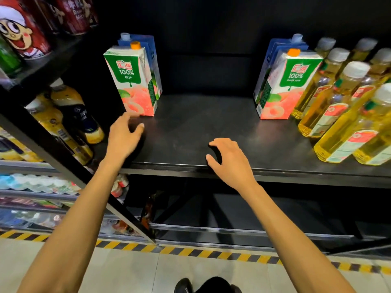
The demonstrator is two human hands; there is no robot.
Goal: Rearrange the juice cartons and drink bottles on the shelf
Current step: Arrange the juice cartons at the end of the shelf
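We saw a flat black metal shelf (190, 127). Just beyond the fingers (125, 119) of our left hand (124, 140) stood a green-and-pink peach juice carton (132, 81), with a blue carton (152, 58) behind it. Well right of the fingers (221, 142) of our right hand (232, 161) stood a second peach carton (283, 87), a second blue carton (273, 51) and yellow plastic bottles (330, 106).

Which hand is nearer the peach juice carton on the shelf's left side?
Left. The left hand sits just in front of the peach juice carton; the right hand is well to its right, at the edge of the shelf.

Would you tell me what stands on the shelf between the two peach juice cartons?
Nothing: the head view shows bare black shelf between the left peach carton and the right peach carton.
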